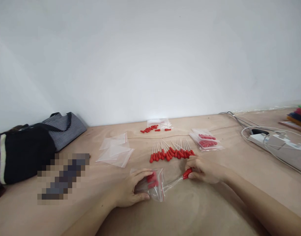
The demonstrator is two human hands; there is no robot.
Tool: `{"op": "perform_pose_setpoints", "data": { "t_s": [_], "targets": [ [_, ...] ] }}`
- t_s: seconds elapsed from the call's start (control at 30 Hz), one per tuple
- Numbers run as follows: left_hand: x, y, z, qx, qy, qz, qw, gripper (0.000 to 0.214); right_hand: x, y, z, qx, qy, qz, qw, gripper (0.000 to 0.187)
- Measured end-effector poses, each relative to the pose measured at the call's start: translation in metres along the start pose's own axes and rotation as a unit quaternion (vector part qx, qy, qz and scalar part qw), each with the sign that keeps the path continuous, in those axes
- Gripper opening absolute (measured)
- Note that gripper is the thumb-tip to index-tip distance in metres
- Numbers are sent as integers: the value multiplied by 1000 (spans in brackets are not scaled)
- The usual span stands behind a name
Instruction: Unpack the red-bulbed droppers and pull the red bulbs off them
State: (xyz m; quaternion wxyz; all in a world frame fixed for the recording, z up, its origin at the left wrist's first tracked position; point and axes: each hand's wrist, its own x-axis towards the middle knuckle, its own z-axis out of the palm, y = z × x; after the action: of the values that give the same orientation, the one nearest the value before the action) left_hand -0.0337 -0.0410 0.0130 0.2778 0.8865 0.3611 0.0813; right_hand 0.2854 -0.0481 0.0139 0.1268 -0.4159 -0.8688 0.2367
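My left hand (134,188) holds a clear zip bag (159,195) against the table, its thumb and fingers along the sides. Red dropper bulbs show through the bag, and its red-lined mouth faces right. Pinched by the bulbs in my right hand (200,168) are droppers (187,173), how many I cannot tell. Their clear stems point left and reach the bag's mouth; whether the tips are inside is unclear. Just beyond my hands lies a row of red-bulbed droppers (168,154), stems pointing away from me.
Flat zip bags (116,151) lie to the left, and filled bags (206,140) to the right. Loose red bulbs (149,129) and another bag (157,122) are near the wall. A black bag (29,154) is far left; a power strip (275,149) with cables is right.
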Motion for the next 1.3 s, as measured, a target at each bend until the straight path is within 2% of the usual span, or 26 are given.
{"op": "perform_pose_setpoints", "data": {
  "t_s": [0.07,0.13,0.2,0.3,0.37,0.43,0.5,0.6,0.63,0.67,0.73,0.83,0.87,0.93,1.0,1.1,1.3],
  "targets": [
    [-1,-2,-2,-6,3,10,1000,61,-4,4,-6,25,0,22,999,11],
    [-1,-3,-2,-26,30,30,999,59,-7,10,-12,66,8,57,996,11],
    [2,-4,-1,-48,90,40,994,47,-9,16,-18,126,21,87,988,14],
    [12,0,1,-72,199,-1,977,33,-5,16,-20,267,33,99,958,24],
    [23,7,5,-104,227,-34,968,31,3,7,-12,367,44,107,923,29],
    [36,18,12,-183,219,-51,957,36,14,-7,4,453,58,122,881,33],
    [49,29,21,-306,208,-70,926,47,25,-24,24,515,60,159,840,37],
    [63,41,34,-426,217,-101,873,49,36,-43,52,556,64,195,806,40],
    [66,42,35,-446,222,-109,860,46,38,-46,58,552,71,197,807,41],
    [69,42,34,-458,226,-116,852,43,39,-47,61,536,78,189,819,41],
    [72,34,22,-460,232,-129,847,40,39,-43,59,465,123,155,863,39],
    [77,9,-10,-397,244,-180,866,38,34,-22,41,234,254,125,930,30],
    [79,-1,-22,-364,245,-216,872,38,32,-13,34,130,297,140,936,26],
    [83,-22,-39,-319,239,-266,878,38,29,5,22,-30,366,201,908,24],
    [88,-38,-46,-304,219,-293,879,39,28,20,15,-100,358,244,896,24],
    [97,-49,-43,-284,195,-316,884,41,29,33,14,-116,317,279,899,23],
    [115,-46,-30,-222,171,-316,906,46,33,40,18,-105,274,312,904,20]
  ]
}}
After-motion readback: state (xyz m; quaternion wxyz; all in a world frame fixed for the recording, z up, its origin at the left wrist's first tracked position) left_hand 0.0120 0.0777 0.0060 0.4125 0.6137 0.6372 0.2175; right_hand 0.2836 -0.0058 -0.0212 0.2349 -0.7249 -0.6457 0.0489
